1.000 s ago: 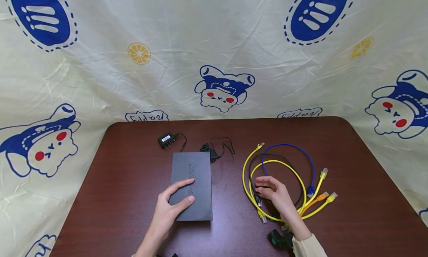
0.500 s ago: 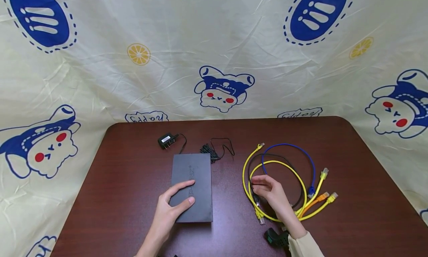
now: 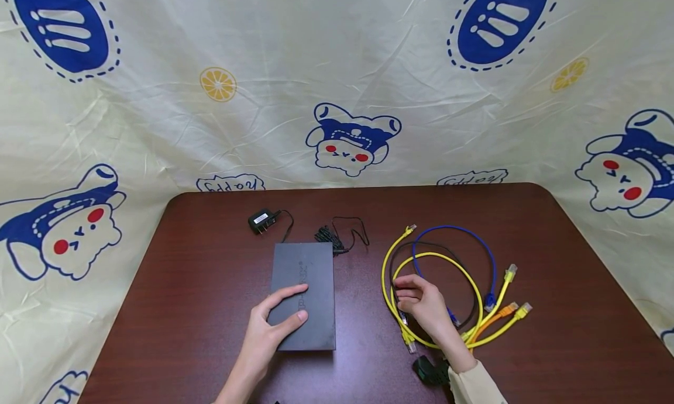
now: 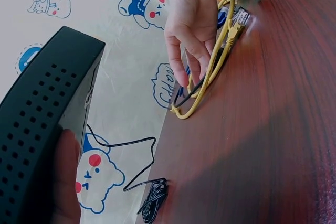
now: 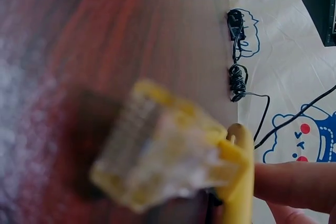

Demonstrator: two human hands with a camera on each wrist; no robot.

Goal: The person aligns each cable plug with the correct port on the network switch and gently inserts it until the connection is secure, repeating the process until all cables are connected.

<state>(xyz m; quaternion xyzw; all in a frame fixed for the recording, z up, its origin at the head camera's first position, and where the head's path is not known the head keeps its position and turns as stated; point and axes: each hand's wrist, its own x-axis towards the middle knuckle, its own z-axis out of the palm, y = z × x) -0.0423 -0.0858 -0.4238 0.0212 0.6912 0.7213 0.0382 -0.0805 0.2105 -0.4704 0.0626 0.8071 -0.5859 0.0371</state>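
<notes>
Dark grey box (image 3: 321, 299) is up off the desk (image 3: 205, 310), left of the cable pile. Left hand (image 3: 263, 323) has a grip on its near left side, thumb and index on top; vent holes face the left wrist cam. Right hand (image 3: 425, 304) is in among the looped cables, fingers bent next to a black cable (image 4: 195, 88); can't tell if its grip pinches anything. Around it: yellow cables (image 3: 509, 273), blue cable (image 3: 490, 300), orange plug (image 3: 508, 309). Behind the box: power adapter (image 3: 261, 220), bundled black cord (image 3: 326, 236). Printed cloth (image 3: 263, 135) beyond the desk.
</notes>
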